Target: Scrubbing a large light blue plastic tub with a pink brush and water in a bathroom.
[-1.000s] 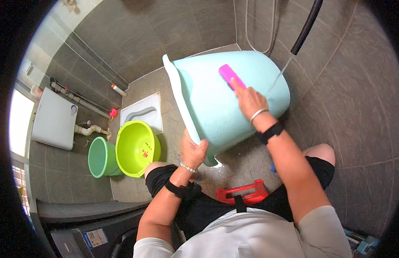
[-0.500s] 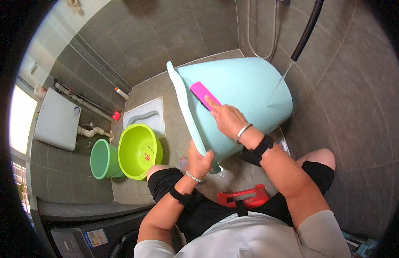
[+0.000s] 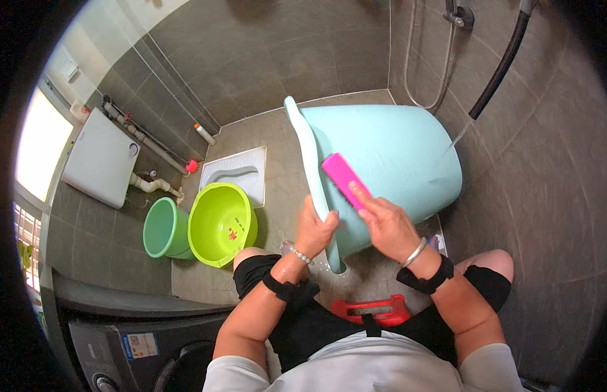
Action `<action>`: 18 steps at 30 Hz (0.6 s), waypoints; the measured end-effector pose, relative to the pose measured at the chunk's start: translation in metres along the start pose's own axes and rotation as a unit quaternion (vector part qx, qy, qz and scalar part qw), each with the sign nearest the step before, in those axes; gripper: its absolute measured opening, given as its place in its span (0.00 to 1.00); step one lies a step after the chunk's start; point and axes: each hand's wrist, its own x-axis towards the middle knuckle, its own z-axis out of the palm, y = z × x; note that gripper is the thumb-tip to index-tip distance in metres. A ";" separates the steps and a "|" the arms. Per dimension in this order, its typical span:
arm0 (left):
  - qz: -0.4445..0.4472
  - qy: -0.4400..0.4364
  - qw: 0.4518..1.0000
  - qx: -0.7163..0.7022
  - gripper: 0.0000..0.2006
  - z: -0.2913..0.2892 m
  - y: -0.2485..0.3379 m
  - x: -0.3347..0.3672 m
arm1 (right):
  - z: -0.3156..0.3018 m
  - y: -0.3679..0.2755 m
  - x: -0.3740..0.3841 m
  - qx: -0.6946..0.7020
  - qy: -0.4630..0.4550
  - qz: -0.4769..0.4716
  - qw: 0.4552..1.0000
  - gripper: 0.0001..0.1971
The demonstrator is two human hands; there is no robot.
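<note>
A large light-blue plastic tub (image 3: pixel 398 147) lies on its side on the bathroom floor, its rim to the left. My left hand (image 3: pixel 315 227) grips the near part of that rim, thumb on the outer side. In my right hand (image 3: pixel 390 227) is a pink scrubbing brush (image 3: pixel 343 176), held by its back against the tub's outer wall close to the rim. The bristles are hidden beneath it. Water runs from a black hose (image 3: pixel 503 72) onto the tub's base end at the right.
A lime-green basin (image 3: pixel 212 222) and a green bucket (image 3: pixel 161 228) stand at left, near a squat toilet (image 3: pixel 254 166). A red plastic stool (image 3: pixel 398 312) is under me. A dark washing machine (image 3: pixel 101 346) stands at lower left; a tiled wall (image 3: pixel 552 196) closes the right side.
The brush has moved nearer to me along the tub wall, beside the rim. My left hand still holds the rim. The whole view has shifted, so the tub appears farther right.
</note>
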 end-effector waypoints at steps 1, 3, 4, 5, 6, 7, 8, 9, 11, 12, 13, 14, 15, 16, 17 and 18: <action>0.027 0.009 1.000 0.007 0.16 0.003 -0.003 -0.005 | 0.003 -0.011 0.003 -0.041 -0.047 0.004 0.998 0.25; 0.021 0.001 0.999 0.025 0.17 0.003 -0.004 -0.017 | 0.012 -0.021 0.012 -0.123 -0.080 0.015 0.989 0.24; 0.016 -0.012 0.999 0.040 0.17 0.004 -0.005 -0.022 | 0.013 -0.017 0.025 -0.123 -0.082 0.013 0.989 0.24; 0.018 -0.013 0.999 0.024 0.18 0.009 -0.007 -0.026 | 0.013 -0.009 0.042 -0.126 -0.058 0.014 0.990 0.23; 0.017 -0.011 1.000 0.023 0.18 0.013 -0.008 -0.032 | 0.012 -0.004 0.057 -0.128 -0.034 0.015 0.991 0.23; 0.030 -0.012 0.999 0.038 0.18 0.014 -0.010 -0.037 | 0.011 -0.003 0.072 -0.128 -0.036 0.012 0.991 0.23; 0.045 -0.017 0.997 0.053 0.18 0.015 -0.010 -0.041 | 0.011 -0.004 0.084 -0.134 -0.042 0.010 0.990 0.22; 0.036 -0.032 0.997 0.065 0.20 0.013 -0.008 -0.044 | 0.011 -0.005 0.091 -0.142 -0.048 0.008 0.989 0.22; 0.027 -0.028 0.998 0.058 0.20 0.009 -0.008 -0.046 | 0.011 -0.012 0.084 -0.147 -0.064 0.002 0.987 0.22; 0.017 -0.029 0.998 0.050 0.20 0.007 -0.009 -0.046 | 0.010 -0.015 0.076 -0.151 -0.077 0.001 0.985 0.22; 0.017 -0.023 0.998 0.047 0.20 0.006 -0.009 -0.046 | 0.007 -0.014 0.060 -0.147 -0.082 -0.018 0.986 0.22; 0.009 -0.027 0.998 0.050 0.20 0.004 -0.010 -0.044 | 0.003 -0.016 0.040 -0.165 -0.088 -0.015 0.982 0.23; 0.001 -0.030 0.998 0.054 0.20 0.005 -0.013 -0.043 | -0.001 -0.017 0.020 -0.187 -0.111 -0.022 0.976 0.25; 0.001 -0.028 0.998 0.051 0.20 0.007 -0.013 -0.041 | -0.007 -0.028 0.004 -0.225 -0.154 -0.018 0.962 0.27; 0.022 -0.027 0.998 0.059 0.20 0.007 -0.012 -0.040 | -0.007 -0.035 -0.009 -0.244 -0.172 -0.026 0.954 0.28; 0.044 -0.027 0.996 0.068 0.21 0.006 -0.011 -0.039 | -0.007 -0.039 -0.015 -0.262 -0.189 -0.034 0.946 0.29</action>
